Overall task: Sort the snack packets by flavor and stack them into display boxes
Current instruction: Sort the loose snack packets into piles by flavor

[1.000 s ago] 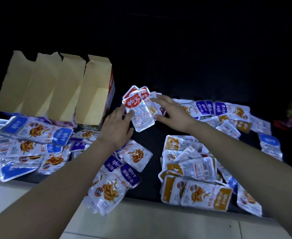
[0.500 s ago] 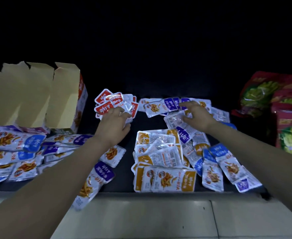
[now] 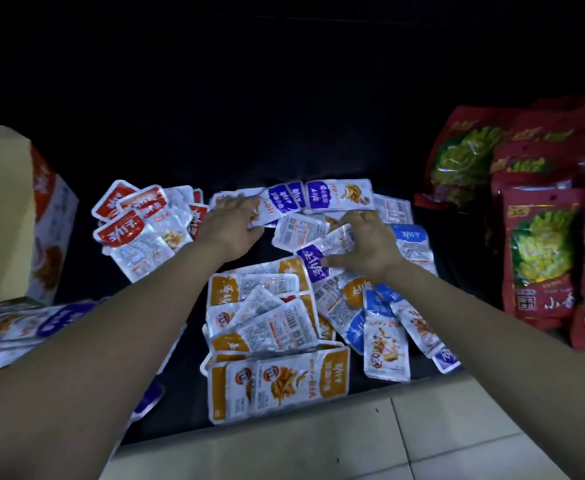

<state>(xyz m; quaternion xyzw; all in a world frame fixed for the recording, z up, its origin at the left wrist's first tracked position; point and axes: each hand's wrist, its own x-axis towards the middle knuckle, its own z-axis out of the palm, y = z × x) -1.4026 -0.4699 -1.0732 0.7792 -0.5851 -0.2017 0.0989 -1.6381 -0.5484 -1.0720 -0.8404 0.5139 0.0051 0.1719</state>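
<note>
Right hand (image 3: 363,245) pinches purple packet (image 3: 320,252); long axis diagonal, purple end near-left. Left hand (image 3: 230,223) apparently flat on far packets (image 3: 284,202).

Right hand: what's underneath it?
The right hand grips a purple packet, printed back facing up. Blue packets stick out from beneath the hand on its right. Whatever lies directly under the palm is covered.

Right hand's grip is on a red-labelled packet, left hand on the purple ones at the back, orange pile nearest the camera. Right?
No. Head view: the right hand grips a purple-labelled packet, not red. The left hand is on the purple packets at the back, and the orange pile is nearest the camera.
</note>
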